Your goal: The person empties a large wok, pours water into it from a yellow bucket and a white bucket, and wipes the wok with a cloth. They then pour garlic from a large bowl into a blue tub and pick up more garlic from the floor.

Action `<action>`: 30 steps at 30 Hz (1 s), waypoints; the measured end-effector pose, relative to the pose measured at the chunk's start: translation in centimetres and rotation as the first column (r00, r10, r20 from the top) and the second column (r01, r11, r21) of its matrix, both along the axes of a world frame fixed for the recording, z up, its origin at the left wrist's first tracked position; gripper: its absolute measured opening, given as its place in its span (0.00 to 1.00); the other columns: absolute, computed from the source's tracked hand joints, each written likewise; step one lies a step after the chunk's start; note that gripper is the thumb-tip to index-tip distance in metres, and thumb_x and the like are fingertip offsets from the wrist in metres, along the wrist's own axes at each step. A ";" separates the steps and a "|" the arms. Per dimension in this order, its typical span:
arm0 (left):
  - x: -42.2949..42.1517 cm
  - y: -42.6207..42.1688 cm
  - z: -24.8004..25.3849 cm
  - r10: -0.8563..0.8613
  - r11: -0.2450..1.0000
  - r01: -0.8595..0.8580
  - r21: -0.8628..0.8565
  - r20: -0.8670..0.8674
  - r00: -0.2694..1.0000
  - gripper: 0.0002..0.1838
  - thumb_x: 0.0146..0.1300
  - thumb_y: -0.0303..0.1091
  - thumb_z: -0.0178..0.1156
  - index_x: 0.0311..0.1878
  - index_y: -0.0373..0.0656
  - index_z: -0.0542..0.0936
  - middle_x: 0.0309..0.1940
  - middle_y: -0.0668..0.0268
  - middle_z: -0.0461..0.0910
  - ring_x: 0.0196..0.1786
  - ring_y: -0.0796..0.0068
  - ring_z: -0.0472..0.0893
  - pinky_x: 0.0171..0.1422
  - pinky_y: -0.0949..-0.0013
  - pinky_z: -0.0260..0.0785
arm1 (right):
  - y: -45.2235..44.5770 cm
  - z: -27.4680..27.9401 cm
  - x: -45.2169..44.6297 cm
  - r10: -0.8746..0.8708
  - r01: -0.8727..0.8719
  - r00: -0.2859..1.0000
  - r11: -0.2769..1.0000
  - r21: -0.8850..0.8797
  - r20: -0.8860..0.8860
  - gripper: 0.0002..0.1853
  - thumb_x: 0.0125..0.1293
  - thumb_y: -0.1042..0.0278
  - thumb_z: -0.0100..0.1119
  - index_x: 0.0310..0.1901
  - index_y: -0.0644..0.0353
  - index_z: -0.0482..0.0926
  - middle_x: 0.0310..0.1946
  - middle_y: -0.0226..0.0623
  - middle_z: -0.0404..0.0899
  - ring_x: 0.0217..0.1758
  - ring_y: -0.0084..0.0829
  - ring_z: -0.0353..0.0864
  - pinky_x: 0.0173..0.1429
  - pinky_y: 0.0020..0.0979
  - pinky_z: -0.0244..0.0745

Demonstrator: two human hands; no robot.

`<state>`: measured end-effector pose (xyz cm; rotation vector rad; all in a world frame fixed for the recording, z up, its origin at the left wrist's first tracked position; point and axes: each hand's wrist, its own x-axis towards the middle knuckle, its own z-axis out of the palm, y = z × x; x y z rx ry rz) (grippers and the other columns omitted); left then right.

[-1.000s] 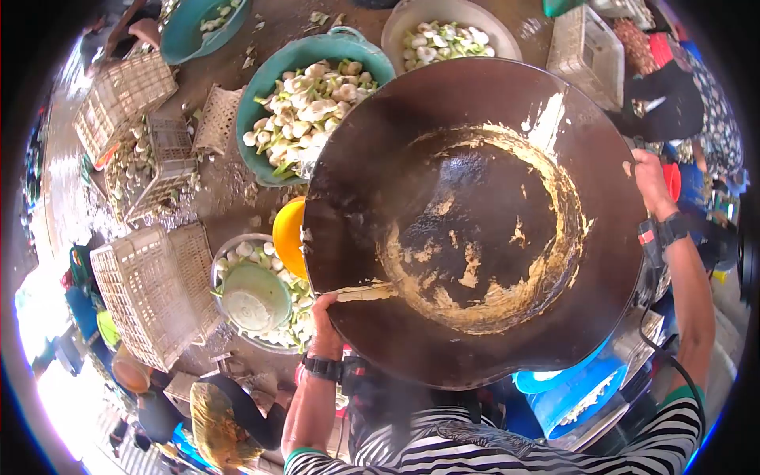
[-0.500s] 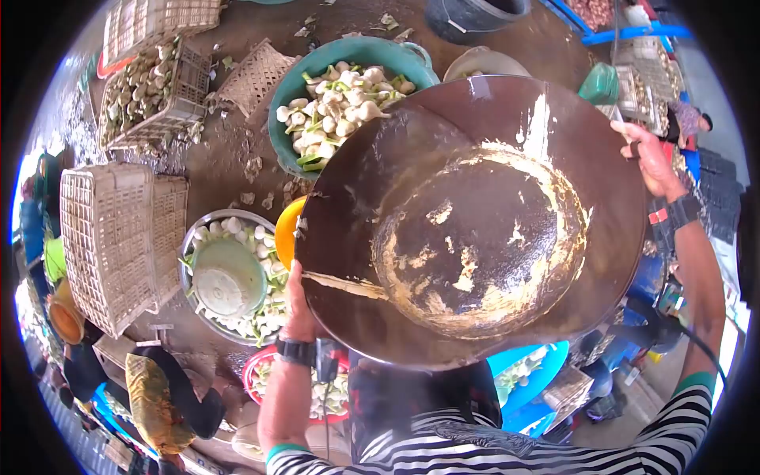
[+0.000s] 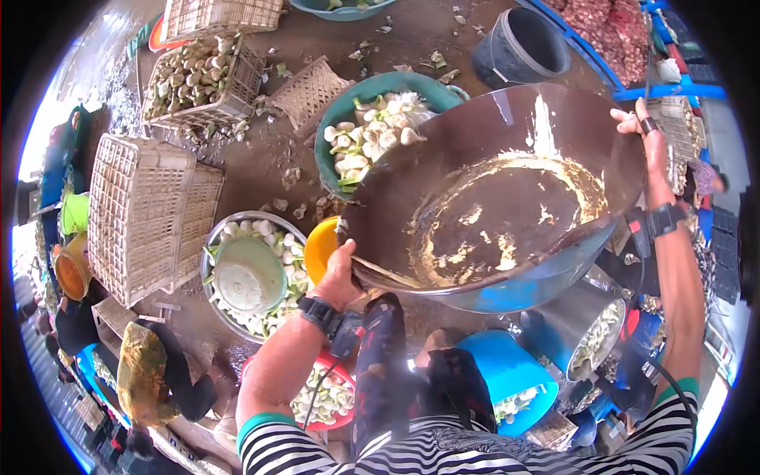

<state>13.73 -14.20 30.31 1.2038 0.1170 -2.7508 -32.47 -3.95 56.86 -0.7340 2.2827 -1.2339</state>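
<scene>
A large, wide metal basin [image 3: 467, 186], dark brown inside with a pale, patchy ring around its bottom, hangs tilted in front of me. My left hand [image 3: 340, 277] is closed on its near left rim. Its far right rim is held by my right hand [image 3: 647, 142], with the fingers partly over the edge. Part of the basin's shiny, bluish underside shows along the near edge. Behind it, partly hidden, stands a green tub [image 3: 328, 162] of white bulbs with green stems. An orange-yellow bowl [image 3: 321, 244] lies close to my left hand.
To the left, a metal basin [image 3: 215, 305] of bulbs holds a pale green bowl [image 3: 248, 275]. Woven crates [image 3: 134, 218] stand beyond it. Near my legs are a red tub [image 3: 346, 423] and a blue tub [image 3: 514, 380]. A dark bucket [image 3: 522, 51] stands at the back.
The large basin has tipped, its near rim rising so that the underside shows, and has shifted slightly right. Both hands keep their hold. My view has shifted too.
</scene>
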 end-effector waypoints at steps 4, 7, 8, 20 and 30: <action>-0.5 1.1 -0.1 -0.050 0.996 0.037 0.087 0.158 0.986 0.20 0.61 0.39 0.44 0.53 0.38 0.65 0.51 0.54 0.72 0.53 0.54 0.73 0.59 0.48 0.65 | 1.9 -1.0 0.3 0.262 -0.301 0.908 0.951 -0.071 -0.328 0.23 0.67 0.52 0.44 0.31 0.65 0.79 0.48 0.42 0.76 0.52 0.28 0.71 0.63 0.28 0.57; -1.3 3.2 -1.8 -0.082 0.991 0.060 0.116 0.194 0.977 0.20 0.57 0.36 0.47 0.50 0.36 0.66 0.47 0.52 0.74 0.51 0.53 0.74 0.60 0.50 0.65 | 4.3 -2.4 2.5 0.201 -0.284 0.643 0.959 0.014 -0.739 0.18 0.67 0.58 0.45 0.44 0.64 0.77 0.45 0.39 0.77 0.50 0.29 0.73 0.60 0.29 0.62; -1.5 3.6 -1.4 -0.077 0.992 0.051 0.117 0.233 0.969 0.19 0.57 0.37 0.47 0.50 0.37 0.66 0.47 0.53 0.74 0.50 0.53 0.75 0.59 0.50 0.65 | 5.5 -3.1 2.1 0.073 -0.166 0.886 0.972 -0.167 -0.459 0.17 0.67 0.59 0.45 0.44 0.64 0.77 0.44 0.38 0.77 0.47 0.28 0.74 0.57 0.29 0.64; -9.4 9.0 1.9 -0.041 0.993 0.088 -0.077 0.475 0.879 0.15 0.54 0.37 0.49 0.42 0.38 0.70 0.38 0.58 0.77 0.42 0.59 0.78 0.50 0.55 0.72 | 19.1 -7.4 -5.8 -0.302 0.308 0.948 0.951 0.041 -0.101 0.11 0.41 0.75 0.55 0.30 0.66 0.77 0.24 0.30 0.74 0.31 0.22 0.70 0.40 0.23 0.63; -12.4 10.8 7.8 -0.041 0.993 0.089 -0.076 0.487 0.872 0.13 0.55 0.38 0.49 0.36 0.39 0.74 0.30 0.60 0.79 0.37 0.62 0.79 0.47 0.60 0.73 | 17.4 -6.3 -12.8 -0.245 0.250 0.968 0.946 0.205 -0.051 0.11 0.42 0.72 0.56 0.30 0.67 0.77 0.25 0.30 0.75 0.31 0.23 0.70 0.40 0.23 0.63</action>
